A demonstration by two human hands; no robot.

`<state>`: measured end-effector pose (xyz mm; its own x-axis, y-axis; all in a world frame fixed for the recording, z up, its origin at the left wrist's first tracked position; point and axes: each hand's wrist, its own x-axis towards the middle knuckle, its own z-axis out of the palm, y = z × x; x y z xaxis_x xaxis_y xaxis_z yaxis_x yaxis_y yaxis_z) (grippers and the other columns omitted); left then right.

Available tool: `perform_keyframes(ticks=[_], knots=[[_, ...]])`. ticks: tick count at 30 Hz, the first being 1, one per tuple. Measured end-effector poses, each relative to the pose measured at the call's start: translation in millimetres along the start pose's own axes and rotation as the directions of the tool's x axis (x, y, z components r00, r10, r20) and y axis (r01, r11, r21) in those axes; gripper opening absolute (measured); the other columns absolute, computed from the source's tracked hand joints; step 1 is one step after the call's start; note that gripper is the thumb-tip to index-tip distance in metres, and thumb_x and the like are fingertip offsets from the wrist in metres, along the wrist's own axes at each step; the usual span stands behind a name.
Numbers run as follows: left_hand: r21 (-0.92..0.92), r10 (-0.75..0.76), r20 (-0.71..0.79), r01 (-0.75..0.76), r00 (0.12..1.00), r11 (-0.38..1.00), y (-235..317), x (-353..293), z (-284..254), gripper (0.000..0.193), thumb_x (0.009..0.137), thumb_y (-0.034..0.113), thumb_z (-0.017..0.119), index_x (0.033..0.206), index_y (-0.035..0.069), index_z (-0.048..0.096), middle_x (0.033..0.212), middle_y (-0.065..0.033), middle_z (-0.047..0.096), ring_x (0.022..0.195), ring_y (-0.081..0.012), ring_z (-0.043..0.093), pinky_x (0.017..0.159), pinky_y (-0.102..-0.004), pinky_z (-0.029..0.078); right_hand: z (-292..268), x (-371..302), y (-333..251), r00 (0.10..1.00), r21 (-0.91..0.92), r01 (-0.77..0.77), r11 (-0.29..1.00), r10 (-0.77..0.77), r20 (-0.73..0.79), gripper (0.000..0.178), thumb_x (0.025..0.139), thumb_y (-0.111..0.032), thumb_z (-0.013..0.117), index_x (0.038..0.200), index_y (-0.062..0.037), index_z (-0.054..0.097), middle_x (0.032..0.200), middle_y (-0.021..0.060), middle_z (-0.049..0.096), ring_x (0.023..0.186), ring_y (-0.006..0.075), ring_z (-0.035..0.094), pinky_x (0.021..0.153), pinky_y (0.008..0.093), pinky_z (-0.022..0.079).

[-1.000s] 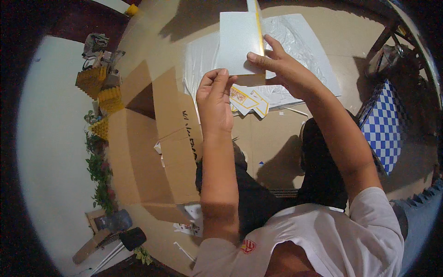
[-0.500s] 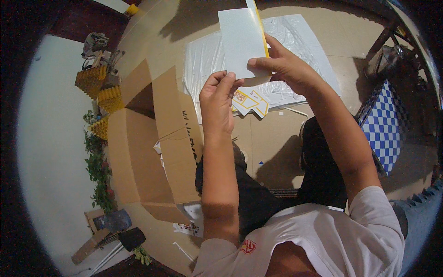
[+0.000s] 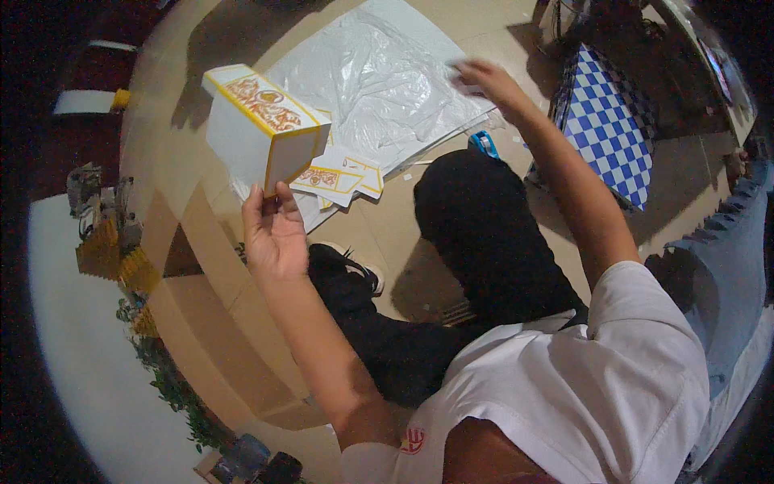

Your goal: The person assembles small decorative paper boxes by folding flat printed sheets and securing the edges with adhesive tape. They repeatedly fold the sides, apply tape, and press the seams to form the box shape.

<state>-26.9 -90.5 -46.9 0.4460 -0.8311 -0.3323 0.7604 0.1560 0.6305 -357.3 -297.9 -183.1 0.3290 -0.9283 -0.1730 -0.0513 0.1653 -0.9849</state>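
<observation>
My left hand (image 3: 278,234) pinches the lower corner of a folded white card box (image 3: 242,149), raised above the floor. Yellow lines run along the box's edges, and an orange-brown print covers its upper panel. My right hand (image 3: 498,87) is apart from the box, out to the right over the edge of the plastic-covered white sheets (image 3: 363,73). Its fingers are stretched out, blurred at the tips, with nothing visible in them. Flat printed card pieces (image 3: 343,179) with yellow borders lie on the near edge of the sheets, just right of the box.
An open brown cardboard carton (image 3: 214,323) stands at my left. A small blue object (image 3: 484,143) lies beyond my right knee. Blue-and-white checkered panels (image 3: 609,129) lean at the right, near a cloth-covered seat (image 3: 717,274). Plants (image 3: 173,379) and yellow stacks (image 3: 101,246) line the far left.
My right hand has let go of the white card and moved right. My left hand has carried it left and turned it, showing the printed side. The whole view has shifted.
</observation>
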Motion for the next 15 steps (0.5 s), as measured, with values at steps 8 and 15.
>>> perform_keyframes(ticks=[8,15], knots=[[-0.039,-0.109,-0.028,0.108,0.994,0.993,-24.3,2.7,-6.0,0.017,0.088,0.002,0.062,0.101,-0.006,0.057,0.102,-0.0151,0.062,0.096,-0.0230,0.061,0.087,-0.0332,0.057,-51.1,-80.4,267.8,0.757,-0.125,-0.634,0.763,0.579,-0.304,0.044,0.085,-0.023,0.068,0.126,-0.0131,0.053,0.086,0.0119,0.064,0.067,0.0206,0.063,0.053,0.0337,0.051],[0.003,-0.143,-0.041,0.143,0.989,0.990,-38.3,13.2,-7.2,0.019,0.088,0.002,0.062,0.105,-0.005,0.056,0.107,-0.0152,0.062,0.097,-0.0231,0.061,0.088,-0.0329,0.057,-31.4,-55.9,282.5,0.787,-0.104,-0.595,0.797,0.551,-0.279,0.031,0.087,-0.022,0.064,0.114,-0.0101,0.057,0.089,0.0118,0.064,0.073,0.0200,0.062,0.062,0.0360,0.053]])
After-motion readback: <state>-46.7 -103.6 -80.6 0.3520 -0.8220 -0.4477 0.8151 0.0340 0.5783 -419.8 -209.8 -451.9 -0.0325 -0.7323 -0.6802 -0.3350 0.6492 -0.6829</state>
